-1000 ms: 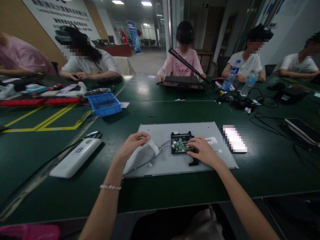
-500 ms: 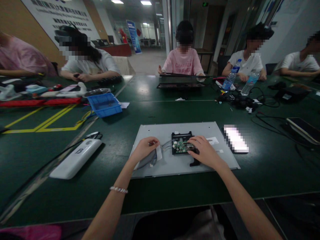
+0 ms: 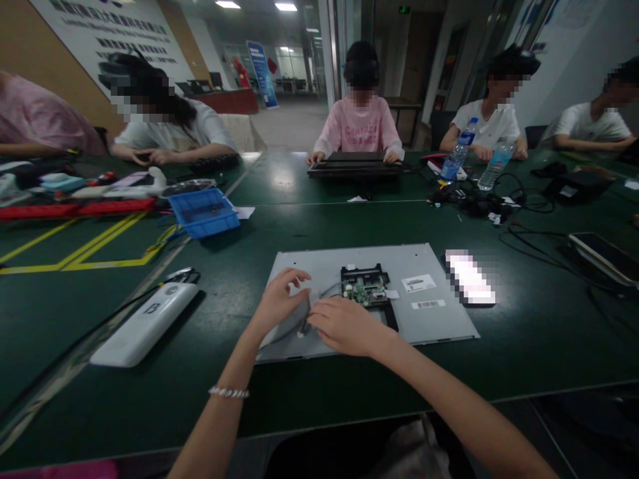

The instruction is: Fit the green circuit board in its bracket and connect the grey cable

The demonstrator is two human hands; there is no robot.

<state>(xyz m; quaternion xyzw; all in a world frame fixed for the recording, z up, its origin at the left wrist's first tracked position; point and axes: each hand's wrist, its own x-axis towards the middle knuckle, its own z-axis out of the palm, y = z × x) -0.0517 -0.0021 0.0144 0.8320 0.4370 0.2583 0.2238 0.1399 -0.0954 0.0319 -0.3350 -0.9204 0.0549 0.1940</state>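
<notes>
A grey flat panel [image 3: 434, 322] lies back side up on the green table. A black frame [image 3: 391, 316] with a green circuit board [image 3: 369, 294] sits near its middle. From the board, a grey cable [image 3: 303, 324] runs left between my hands. My left hand [image 3: 280, 303] is over the panel's left side, thumb and fingers apart beside the cable. Just right of it, my right hand [image 3: 352, 326] has its fingers closed on the cable, palm down. The fingertips partly hide what they grip.
A phone [image 3: 469, 276] lies right of the panel. On the left are a white power bank [image 3: 144, 324] with a cord and a blue bin [image 3: 204, 213]. Water bottles [image 3: 458, 154] stand at back right. Across the table, a person in pink [image 3: 359, 126] holds a dark panel [image 3: 354, 165].
My right hand has moved left from the circuit board to the cable. The fingers of my left hand have spread apart. The person opposite has lowered the dark panel.
</notes>
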